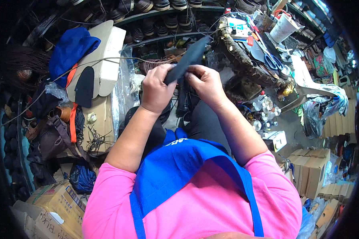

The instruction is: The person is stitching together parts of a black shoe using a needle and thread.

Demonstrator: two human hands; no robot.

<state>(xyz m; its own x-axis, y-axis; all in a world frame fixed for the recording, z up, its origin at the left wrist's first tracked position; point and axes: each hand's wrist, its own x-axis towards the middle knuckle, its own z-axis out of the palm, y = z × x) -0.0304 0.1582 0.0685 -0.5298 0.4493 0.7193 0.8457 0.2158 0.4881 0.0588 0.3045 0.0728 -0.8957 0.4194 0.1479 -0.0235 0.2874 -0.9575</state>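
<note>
A black, flat, insole-shaped piece [190,57] is held up in front of me, its long end pointing away to the upper right. My left hand [157,88] grips its near end, fingers curled around it. At its right edge, the bent fingers and thumb of my right hand [207,85] pinch the piece. A similar black insole [84,87] lies to the left on pale cardboard [109,46], next to a blue cloth cap or bag [72,49]. Dark items below my hands are partly hidden.
At the right, a rough round work block [227,49] carries blue-handled scissors [272,62] and a white cup [284,28]. Shelves of shoes [161,30] curve along the back. Several small bottles [267,107] stand on the right floor; cardboard boxes [56,207] sit at the lower left.
</note>
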